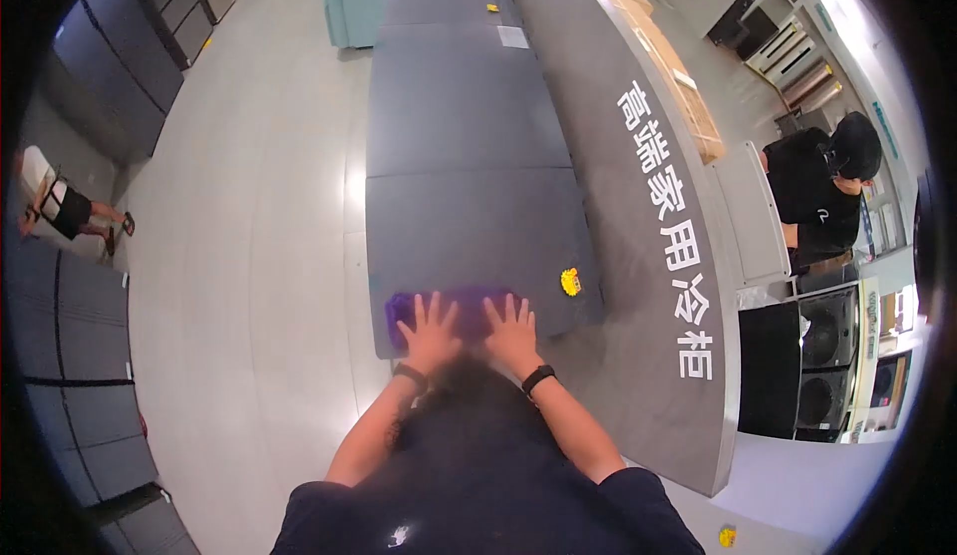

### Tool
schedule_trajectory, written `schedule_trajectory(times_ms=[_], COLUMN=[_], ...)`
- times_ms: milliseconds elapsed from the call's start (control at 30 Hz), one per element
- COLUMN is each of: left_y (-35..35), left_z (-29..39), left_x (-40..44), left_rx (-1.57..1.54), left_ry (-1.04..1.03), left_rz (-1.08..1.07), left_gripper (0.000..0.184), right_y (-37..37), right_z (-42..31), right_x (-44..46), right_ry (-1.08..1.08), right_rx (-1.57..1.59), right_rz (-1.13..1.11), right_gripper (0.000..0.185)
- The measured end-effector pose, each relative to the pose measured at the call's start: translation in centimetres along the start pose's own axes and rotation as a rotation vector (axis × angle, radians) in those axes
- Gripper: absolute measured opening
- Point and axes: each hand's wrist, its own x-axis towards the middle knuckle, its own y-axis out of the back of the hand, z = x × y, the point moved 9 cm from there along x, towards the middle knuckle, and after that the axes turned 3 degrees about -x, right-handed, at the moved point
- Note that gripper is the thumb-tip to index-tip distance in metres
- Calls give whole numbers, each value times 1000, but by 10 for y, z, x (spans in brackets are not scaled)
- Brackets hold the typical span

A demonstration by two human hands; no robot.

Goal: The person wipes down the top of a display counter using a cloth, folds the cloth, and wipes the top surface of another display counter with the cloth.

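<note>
A purple cloth [402,309] lies spread over the near end of a dark grey flat-topped surface [469,226]. My left hand [431,334] rests flat on the cloth's left part, fingers spread. To its right, my right hand [512,334] lies on or against the cloth's right part, also with fingers apart. Each wrist wears a dark band. Part of the cloth is hidden under my hands and behind my head. Beyond my right hand, a yellow tag [570,282] sits on the same surface.
A grey partition [638,226] with white lettering runs along the right. Behind it, a person in black [822,191] stands by a white panel [763,216]. Another person [65,201] is at far left near dark cabinets [100,306]. A pale teal sofa [354,1] stands ahead.
</note>
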Motion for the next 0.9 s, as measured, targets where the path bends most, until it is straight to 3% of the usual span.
schedule_trajectory(times_ms=[167,367,533,633,767,900], left_y=[-6,27,51,62,60,65], left_z=[12,57,85,98,102,100], left_x=[60,182,280,306,312,308], left_rx=[56,132,137,156,132,123], left_ry=[-69,-139,-99,-48,-12,-36], left_rz=[-57,-177,-216,-225,-200,-130], left_gripper=[86,90,92,91,90,87], right_y=[22,-1,28,37,72,60], right_z=[34,104,151,159,154,156], right_x=[35,131,223,257,268,267], right_ry=[-198,-344,-405,-423,-431,-394], right_rx=[129,99,197,176,180,186], right_rz=[-239,-304,-251,-187,-262,-189], right_gripper=[84,90,101,99,101,104])
